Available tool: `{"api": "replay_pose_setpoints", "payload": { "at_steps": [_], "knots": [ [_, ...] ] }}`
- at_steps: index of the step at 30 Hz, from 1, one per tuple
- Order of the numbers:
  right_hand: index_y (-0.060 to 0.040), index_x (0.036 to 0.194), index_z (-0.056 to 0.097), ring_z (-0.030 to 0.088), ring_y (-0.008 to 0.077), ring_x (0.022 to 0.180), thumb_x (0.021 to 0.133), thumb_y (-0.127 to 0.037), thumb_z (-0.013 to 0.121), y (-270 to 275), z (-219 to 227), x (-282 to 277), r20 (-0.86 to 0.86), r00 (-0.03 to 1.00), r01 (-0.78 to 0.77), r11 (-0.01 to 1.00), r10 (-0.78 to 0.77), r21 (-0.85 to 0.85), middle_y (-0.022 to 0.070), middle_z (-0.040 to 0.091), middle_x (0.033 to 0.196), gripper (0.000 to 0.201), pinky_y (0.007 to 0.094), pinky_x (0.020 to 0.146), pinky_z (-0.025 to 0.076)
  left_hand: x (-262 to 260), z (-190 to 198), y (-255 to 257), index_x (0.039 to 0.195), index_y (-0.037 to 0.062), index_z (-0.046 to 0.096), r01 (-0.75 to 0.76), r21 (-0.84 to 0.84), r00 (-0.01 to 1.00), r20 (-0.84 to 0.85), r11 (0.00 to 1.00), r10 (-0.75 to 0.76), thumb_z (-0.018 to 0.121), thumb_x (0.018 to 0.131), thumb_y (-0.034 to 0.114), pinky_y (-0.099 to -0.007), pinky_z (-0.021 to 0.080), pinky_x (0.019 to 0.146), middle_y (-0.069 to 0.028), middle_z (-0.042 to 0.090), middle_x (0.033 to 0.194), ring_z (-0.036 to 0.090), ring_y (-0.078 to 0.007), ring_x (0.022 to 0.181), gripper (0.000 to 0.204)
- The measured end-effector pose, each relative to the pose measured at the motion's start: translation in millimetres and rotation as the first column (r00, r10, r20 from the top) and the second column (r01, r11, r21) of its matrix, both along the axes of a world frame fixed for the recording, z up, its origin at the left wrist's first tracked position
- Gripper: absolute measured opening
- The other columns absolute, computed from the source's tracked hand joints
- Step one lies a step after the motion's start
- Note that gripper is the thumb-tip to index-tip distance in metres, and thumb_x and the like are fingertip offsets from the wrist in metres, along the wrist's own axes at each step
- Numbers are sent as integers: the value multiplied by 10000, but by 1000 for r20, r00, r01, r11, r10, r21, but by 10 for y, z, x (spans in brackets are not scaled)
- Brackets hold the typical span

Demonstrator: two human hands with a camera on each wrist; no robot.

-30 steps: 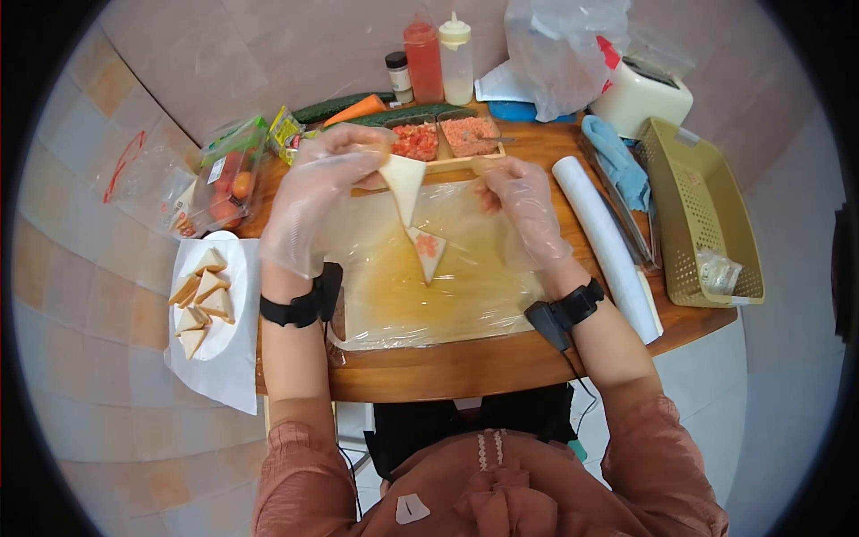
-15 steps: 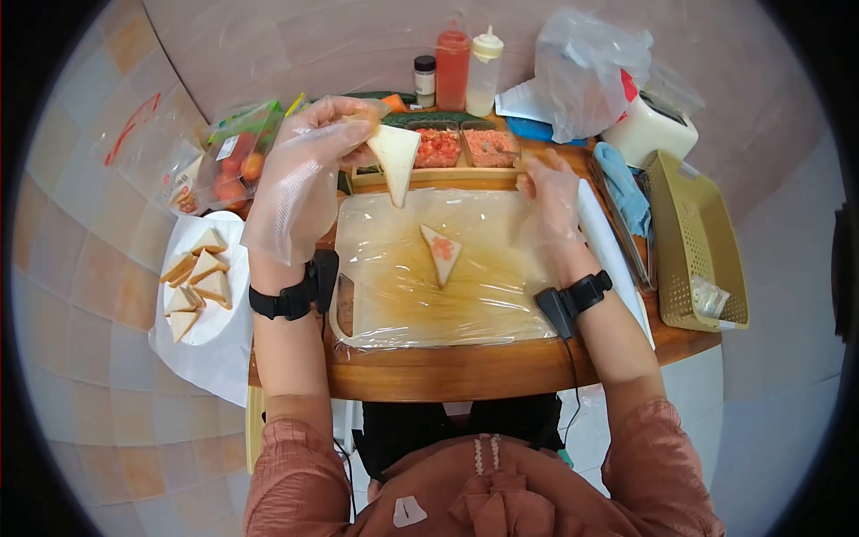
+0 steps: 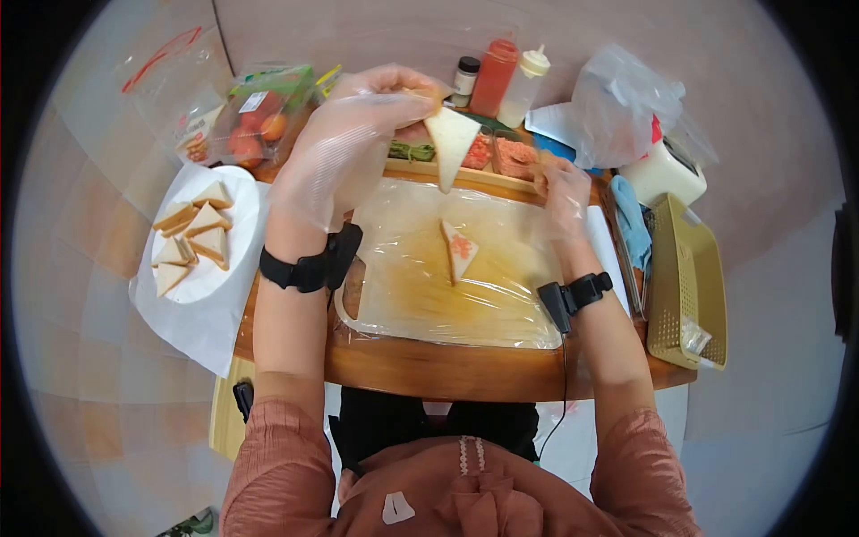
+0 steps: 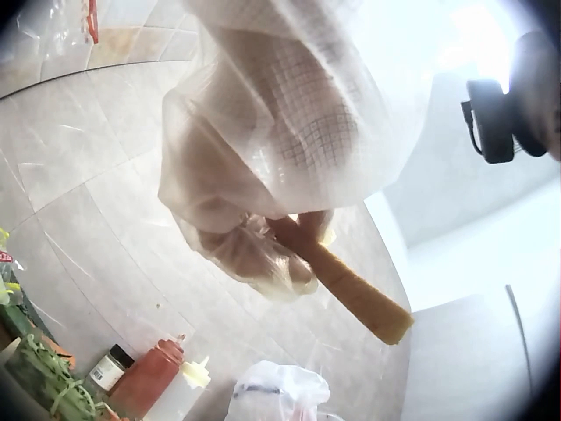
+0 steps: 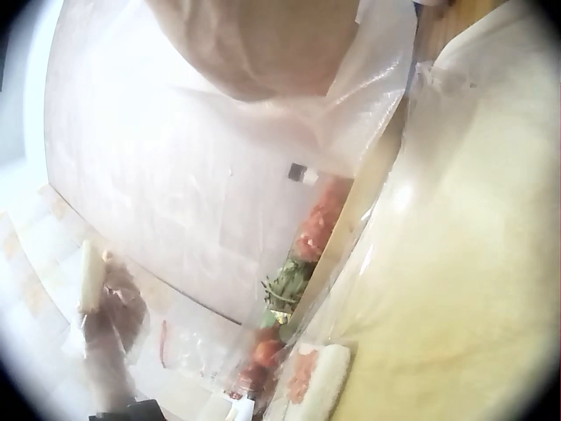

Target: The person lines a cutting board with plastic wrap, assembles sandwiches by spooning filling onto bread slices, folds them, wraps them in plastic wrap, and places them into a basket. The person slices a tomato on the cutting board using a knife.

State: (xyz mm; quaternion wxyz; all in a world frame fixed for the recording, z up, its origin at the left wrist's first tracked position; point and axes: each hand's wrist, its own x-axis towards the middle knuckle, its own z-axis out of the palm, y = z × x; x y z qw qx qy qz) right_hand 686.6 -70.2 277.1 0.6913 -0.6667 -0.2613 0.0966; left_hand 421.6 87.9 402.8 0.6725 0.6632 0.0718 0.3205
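Observation:
In the head view my gloved left hand (image 3: pixel 358 134) pinches a white bread triangle (image 3: pixel 454 143) by its upper corner, raised above the back of the cutting board (image 3: pixel 394 304). Its brown crust edge shows in the left wrist view. A second bread triangle (image 3: pixel 459 251), with a pink dab on its face, lies on the plastic-wrapped board. My gloved right hand (image 3: pixel 565 197) is at the right end of the wooden tray (image 3: pixel 501 182), fingertips beside the tub of pink chopped filling (image 3: pixel 516 159). I cannot tell whether these fingers hold anything.
The tray also bears red chopped filling (image 3: pixel 477 152) and green shreds (image 3: pixel 412 150). A plate (image 3: pixel 246 201) of several bread triangles stands left. Squeeze bottles (image 3: pixel 495 76), a plastic bag (image 3: pixel 622 103) and a toaster (image 3: pixel 667 170) line the back; a basket (image 3: pixel 660 295) stands right.
My left hand has lifted the bread triangle away from the dabbed one, which stays on the board. My right hand has moved rightward to the pink tub. The head view has shifted.

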Motion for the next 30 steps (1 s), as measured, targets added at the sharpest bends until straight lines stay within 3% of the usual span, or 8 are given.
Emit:
{"api": "replay_pose_setpoints", "payload": {
  "at_steps": [6, 9, 11, 16, 17, 24, 26, 30],
  "knots": [
    [26, 858, 693, 485, 64, 615, 981, -222, 670, -99, 231, -105, 238, 963, 152, 984, -126, -97, -11, 585, 675, 278, 258, 556, 384, 14, -50, 73, 1135, 19, 688, -2, 36, 1000, -3, 999, 2, 687, 931, 245, -234, 463, 798, -2, 642, 970, 584, -85, 850, 304],
    [24, 869, 700, 490, 61, 625, 975, -179, 662, -131, 134, 15, 191, 969, 165, 986, -157, -29, -5, 599, 698, 233, 246, 565, 381, 36, -85, 94, 1128, 20, 693, 49, 20, 999, -12, 999, -49, 700, 930, 247, -230, 473, 789, -7, 651, 967, 597, -81, 859, 301],
    [20, 881, 702, 493, 62, 622, 973, -160, 658, -160, 159, -63, 160, 973, 160, 986, -164, 34, 0, 607, 708, 206, 243, 564, 380, 42, -41, 49, 1016, -35, 682, 28, -22, 998, 62, 999, -26, 720, 891, 115, -250, 495, 708, -68, 672, 879, 607, -114, 772, 199],
    [22, 954, 696, 510, 67, 629, 975, -110, 639, -454, 319, -507, 83, 993, -90, 991, 81, 102, 5, 605, 721, 146, 231, 582, 405, 45, -82, 113, 1049, -7, 696, 15, 43, 998, 57, 999, -18, 720, 910, 188, -244, 502, 777, -54, 684, 956, 623, -107, 841, 240],
    [22, 954, 696, 510, 67, 629, 975, -110, 639, -493, 319, -580, 84, 993, -92, 991, 84, 97, 5, 605, 721, 146, 231, 582, 405, 43, -89, 126, 1095, 23, 707, 21, 90, 999, 21, 996, -23, 720, 929, 263, -236, 499, 830, -36, 694, 1024, 625, -93, 898, 292],
    [43, 941, 675, 521, 73, 674, 992, -84, 625, -663, 128, -820, 203, 966, -142, 986, 158, -92, 9, 586, 775, 145, 241, 629, 429, 86, -93, 151, 1104, 27, 704, 25, 113, 1000, 2, 993, -25, 706, 932, 237, -242, 495, 840, -38, 696, 1029, 627, -94, 917, 272],
    [31, 940, 670, 525, 72, 698, 975, -46, 626, -665, 83, -851, 226, 956, -156, 978, 185, -141, 7, 586, 798, 95, 242, 629, 429, 112, -38, 179, 1070, -25, 682, 79, -135, 994, -59, 988, -87, 686, 923, 45, -215, 526, 704, -65, 710, 909, 659, -102, 782, 163],
    [28, 933, 666, 543, 89, 746, 945, 5, 614, -688, 170, -903, 276, 923, -212, 953, 268, -215, 15, 592, 812, 58, 264, 668, 448, 112, -16, 146, 1046, -17, 682, 73, -146, 995, -54, 987, -82, 702, 929, 75, -216, 524, 714, -56, 704, 901, 660, -106, 789, 151]
  ]
}}
